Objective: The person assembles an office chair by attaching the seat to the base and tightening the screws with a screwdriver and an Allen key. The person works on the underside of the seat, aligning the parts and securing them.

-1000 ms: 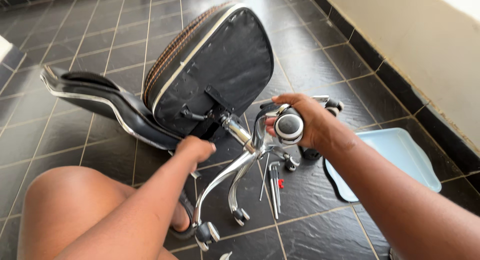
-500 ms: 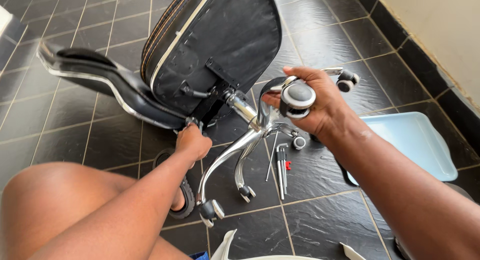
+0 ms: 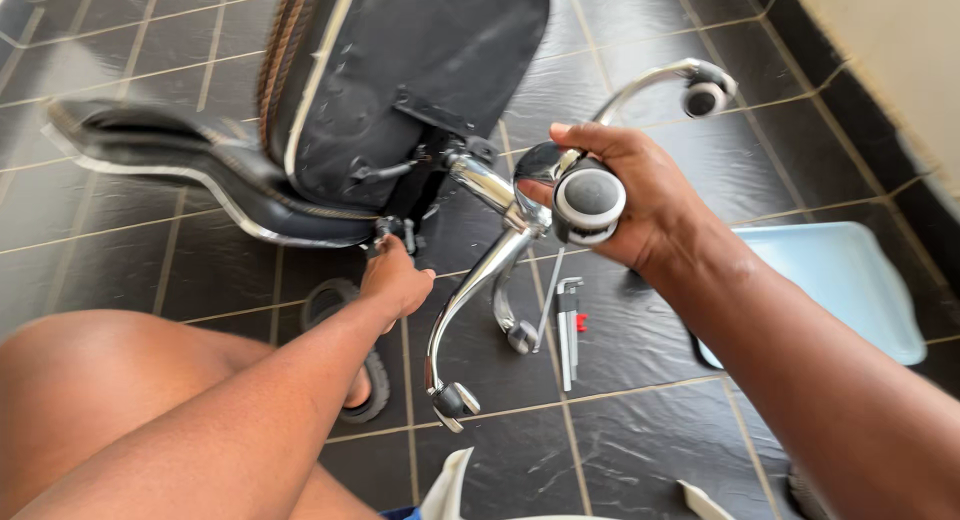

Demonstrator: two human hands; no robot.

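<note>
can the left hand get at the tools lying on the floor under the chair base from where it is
Probably yes. The left hand rests at the lever under the overturned chair seat, and the tools lie on the tiled floor just to its right. Only the chrome leg crosses between them, and it looks easy to reach under or around.

Star-shaped chair base (image 3: 480, 280): polished chrome metal, mirror-glossy.
Round caster wheel (image 3: 590, 200): grey-and-black plastic, smooth, matt.
Overturned seat underside (image 3: 420, 70): black fabric, matt; cream piping at 9 o'clock.
Dark floor tiles (image 3: 640, 420): slate-like, glossy, faintly textured.
Pale blue tray (image 3: 850, 280): smooth plastic.
</note>
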